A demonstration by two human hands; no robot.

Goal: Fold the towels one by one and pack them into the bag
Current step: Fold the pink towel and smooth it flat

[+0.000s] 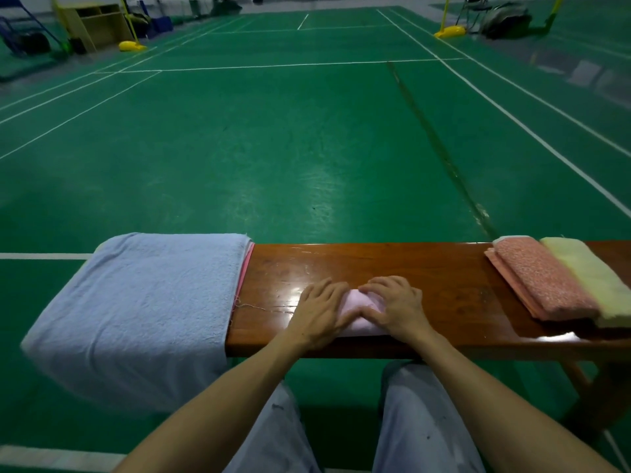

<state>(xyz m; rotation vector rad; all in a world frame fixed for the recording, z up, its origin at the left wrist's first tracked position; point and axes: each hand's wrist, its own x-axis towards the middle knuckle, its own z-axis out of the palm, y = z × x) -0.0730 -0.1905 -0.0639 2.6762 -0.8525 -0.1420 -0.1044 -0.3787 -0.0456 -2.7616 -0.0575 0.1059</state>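
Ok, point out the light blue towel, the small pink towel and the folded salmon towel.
light blue towel (pixel 143 302): head view, middle of its top face.
small pink towel (pixel 358 303): head view, the uncovered patch at its middle.
folded salmon towel (pixel 543 278): head view, middle of its top.

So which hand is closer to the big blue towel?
Left. The left hand presses the small pink towel just right of the blue towel, with bare bench between; the right hand presses the same towel's far side, farther away.
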